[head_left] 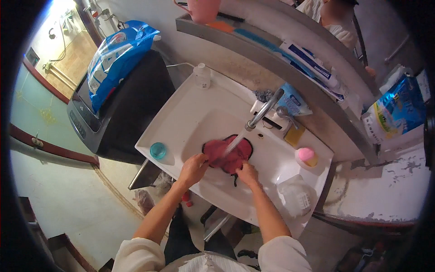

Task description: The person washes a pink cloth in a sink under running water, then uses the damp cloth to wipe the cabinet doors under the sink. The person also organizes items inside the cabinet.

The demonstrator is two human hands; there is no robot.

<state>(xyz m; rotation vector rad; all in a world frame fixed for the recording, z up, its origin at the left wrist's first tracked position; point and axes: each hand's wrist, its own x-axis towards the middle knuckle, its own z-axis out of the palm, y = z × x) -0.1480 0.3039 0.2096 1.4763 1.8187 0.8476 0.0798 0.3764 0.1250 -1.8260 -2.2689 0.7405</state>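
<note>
In the basin of a white sink point(183, 109) lies a red cloth piece point(222, 153) with black edging, spread under a stream of water from the chrome faucet point(265, 109). My left hand point(195, 168) pinches its left edge, and my right hand point(247, 175) grips its lower right edge. A short dark strap or cord point(235, 181) hangs from the cloth beside my right hand. The fingertips of both hands are partly hidden against the fabric.
A turquoise cup point(158, 150) stands at the sink's left corner and a white bottle point(202, 76) at the back. Pink soap point(306, 155) and a clear plastic container point(294, 196) sit on the right. A grey shelf point(253, 45) overhangs behind; a black washing machine point(131, 109) stands left.
</note>
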